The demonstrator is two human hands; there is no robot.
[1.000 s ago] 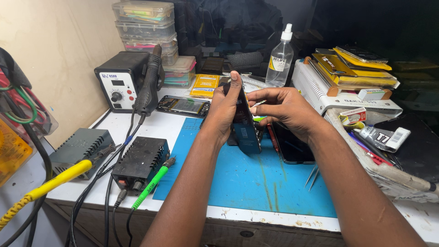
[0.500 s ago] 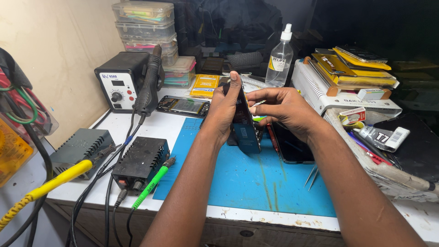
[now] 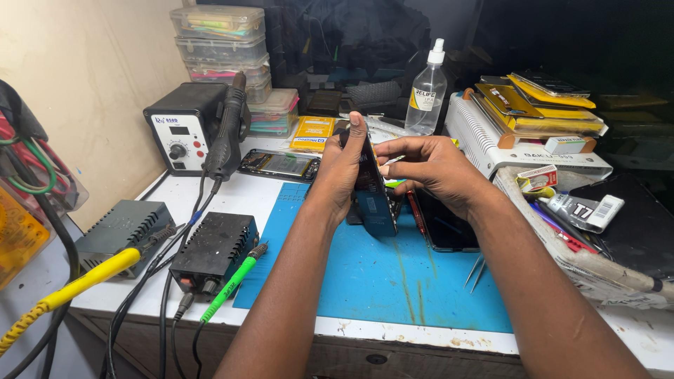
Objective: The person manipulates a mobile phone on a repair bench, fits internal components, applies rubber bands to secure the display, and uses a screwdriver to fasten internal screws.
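A dark phone (image 3: pixel 374 191) stands on its edge above the blue work mat (image 3: pixel 393 274). My left hand (image 3: pixel 340 172) grips it from the left, thumb up along its top. My right hand (image 3: pixel 430 168) reaches in from the right, with its fingertips pinched at the phone's upper face. A second phone with a black screen (image 3: pixel 442 224) lies flat on the mat under my right wrist. An opened phone (image 3: pixel 279 165) lies on the white bench behind the mat.
A hot-air station (image 3: pixel 188 126) and two black power boxes (image 3: pixel 214 249) with yellow and green probes sit at the left. A clear spray bottle (image 3: pixel 426 91), stacked parts boxes (image 3: pixel 221 42), tweezers (image 3: pixel 476 270), and a cluttered white machine (image 3: pixel 516 151) ring the mat.
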